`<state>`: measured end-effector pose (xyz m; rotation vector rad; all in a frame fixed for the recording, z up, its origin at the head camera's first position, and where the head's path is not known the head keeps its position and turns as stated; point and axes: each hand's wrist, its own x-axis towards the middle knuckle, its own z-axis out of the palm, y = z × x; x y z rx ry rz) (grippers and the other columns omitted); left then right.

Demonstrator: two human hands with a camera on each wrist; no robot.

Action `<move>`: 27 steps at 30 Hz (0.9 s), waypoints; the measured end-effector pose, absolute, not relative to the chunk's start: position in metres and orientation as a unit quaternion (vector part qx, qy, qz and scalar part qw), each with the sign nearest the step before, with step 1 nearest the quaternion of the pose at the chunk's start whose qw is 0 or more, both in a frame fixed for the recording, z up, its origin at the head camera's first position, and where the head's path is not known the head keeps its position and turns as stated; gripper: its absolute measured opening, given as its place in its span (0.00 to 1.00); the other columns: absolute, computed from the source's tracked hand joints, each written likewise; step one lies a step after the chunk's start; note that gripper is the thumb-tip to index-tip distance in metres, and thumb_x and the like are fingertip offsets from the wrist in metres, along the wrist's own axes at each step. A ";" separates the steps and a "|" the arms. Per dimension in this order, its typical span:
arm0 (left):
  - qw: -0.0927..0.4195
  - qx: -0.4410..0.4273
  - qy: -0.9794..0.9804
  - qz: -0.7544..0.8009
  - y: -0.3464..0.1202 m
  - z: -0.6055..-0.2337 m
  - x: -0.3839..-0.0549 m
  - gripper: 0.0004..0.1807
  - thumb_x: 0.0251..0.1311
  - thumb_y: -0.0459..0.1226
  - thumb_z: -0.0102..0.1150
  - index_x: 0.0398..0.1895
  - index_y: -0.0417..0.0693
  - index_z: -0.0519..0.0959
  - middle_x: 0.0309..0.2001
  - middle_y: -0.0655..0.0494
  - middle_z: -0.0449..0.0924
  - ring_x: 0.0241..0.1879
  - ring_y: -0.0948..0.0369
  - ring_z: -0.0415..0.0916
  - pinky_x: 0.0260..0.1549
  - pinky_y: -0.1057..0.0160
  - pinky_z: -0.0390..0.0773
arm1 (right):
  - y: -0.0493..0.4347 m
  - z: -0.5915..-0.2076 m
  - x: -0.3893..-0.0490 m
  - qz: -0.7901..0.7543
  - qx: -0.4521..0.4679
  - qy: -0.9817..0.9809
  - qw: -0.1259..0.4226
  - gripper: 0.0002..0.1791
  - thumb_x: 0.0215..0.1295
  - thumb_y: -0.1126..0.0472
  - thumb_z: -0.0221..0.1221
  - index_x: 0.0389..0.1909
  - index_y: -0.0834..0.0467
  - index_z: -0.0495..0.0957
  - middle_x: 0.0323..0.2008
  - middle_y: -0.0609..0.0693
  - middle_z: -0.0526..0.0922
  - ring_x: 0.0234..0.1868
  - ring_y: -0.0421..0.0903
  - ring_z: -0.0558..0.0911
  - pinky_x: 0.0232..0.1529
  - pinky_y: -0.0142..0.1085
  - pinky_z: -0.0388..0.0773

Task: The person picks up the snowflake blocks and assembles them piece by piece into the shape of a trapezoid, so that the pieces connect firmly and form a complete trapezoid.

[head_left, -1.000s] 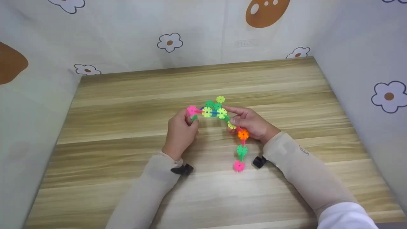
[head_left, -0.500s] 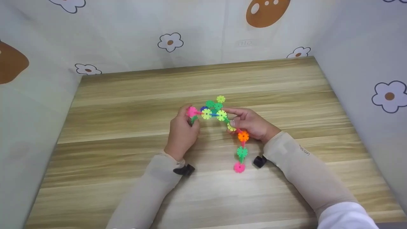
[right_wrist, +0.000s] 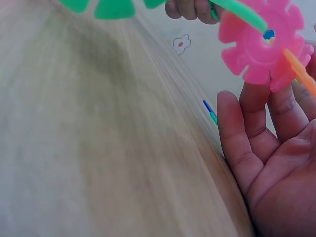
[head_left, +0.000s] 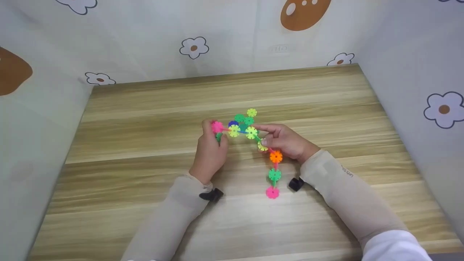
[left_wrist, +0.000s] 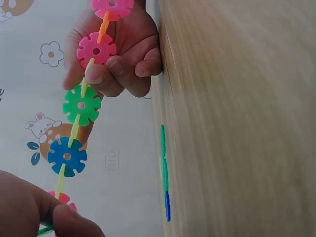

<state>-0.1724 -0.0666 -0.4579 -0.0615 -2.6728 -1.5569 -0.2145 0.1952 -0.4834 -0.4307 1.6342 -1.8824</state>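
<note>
A chain of slotted plastic snowflake discs in pink, yellow, blue, green and orange hangs between both hands. My left hand (head_left: 211,154) pinches its left end, by the pink disc (head_left: 217,127). A green disc (head_left: 219,137) shows between that thumb and the fingers, partly hidden. My right hand (head_left: 286,140) holds the chain at a yellow disc (head_left: 262,146), thumb on top, index finger stretched out. Below it dangle an orange disc (head_left: 276,157), a green disc (head_left: 274,174) and a pink end disc (head_left: 272,193). The blue disc (left_wrist: 67,156) sits mid-chain in the left wrist view.
Behind the chain, several loose discs lie flat on the wooden table (head_left: 145,119): a yellow one (head_left: 252,112), green ones (head_left: 239,118) and a dark blue one (head_left: 233,124). Patterned walls (head_left: 232,36) stand at the back and both sides.
My left hand has turned and shifted slightly right. The chain has come a little nearer the body, uncovering more of the dark blue disc. The right hand has stayed nearly still.
</note>
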 end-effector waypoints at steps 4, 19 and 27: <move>0.019 -0.017 -0.855 -0.518 -0.066 -0.458 -0.173 0.25 0.76 0.30 0.50 0.70 0.42 0.56 0.49 0.40 0.81 0.32 0.53 0.73 0.35 0.57 0.77 | 0.193 -0.483 -0.213 -0.705 -0.164 0.623 0.297 0.30 0.69 0.71 0.61 0.71 0.49 0.78 0.18 0.41 0.74 0.20 0.36 0.72 0.27 0.26 0.74; 0.106 -0.042 -0.821 -0.560 -0.066 -0.460 -0.172 0.21 0.75 0.29 0.45 0.68 0.44 0.62 0.29 0.51 0.70 0.22 0.60 0.63 0.25 0.62 0.71 | 0.176 -0.474 -0.198 -0.686 -0.190 0.636 0.299 0.39 0.70 0.70 0.63 0.80 0.56 0.63 0.27 0.47 0.84 0.25 0.41 0.78 0.33 0.30 0.81; 0.092 -0.049 -0.803 -0.587 -0.068 -0.456 -0.171 0.15 0.75 0.29 0.41 0.61 0.44 0.60 0.33 0.50 0.66 0.27 0.57 0.62 0.30 0.60 0.71 | 0.169 -0.467 -0.191 -0.667 -0.212 0.654 0.286 0.38 0.69 0.70 0.64 0.79 0.55 0.66 0.22 0.48 0.79 0.24 0.43 0.74 0.31 0.29 0.77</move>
